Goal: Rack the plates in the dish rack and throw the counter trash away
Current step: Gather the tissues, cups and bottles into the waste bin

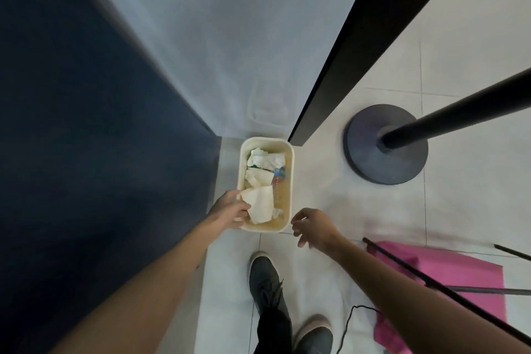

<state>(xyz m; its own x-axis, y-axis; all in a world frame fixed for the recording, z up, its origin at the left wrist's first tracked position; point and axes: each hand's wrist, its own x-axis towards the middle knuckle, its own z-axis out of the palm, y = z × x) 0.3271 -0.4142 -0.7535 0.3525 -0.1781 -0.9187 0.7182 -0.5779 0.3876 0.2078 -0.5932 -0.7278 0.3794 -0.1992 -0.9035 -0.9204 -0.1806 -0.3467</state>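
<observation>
My left hand (228, 208) pinches a crumpled white paper napkin (260, 204) by its edge, holding it over the near end of the cream waste bin (290, 181). The bin stands on the tiled floor (316, 195) against the pale wall (230, 52). My right hand (313, 225) hangs slack just beside the bin's near right corner, fingers loosely curled around nothing. In the bin lie more crumpled tissues (265, 159) and a clear plastic bottle (278, 181).

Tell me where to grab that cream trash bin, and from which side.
Probably the trash bin's right long rim, approached from the right by the right hand: the lip is bare there, while the left hand and its paper cover the near-left corner.
</observation>
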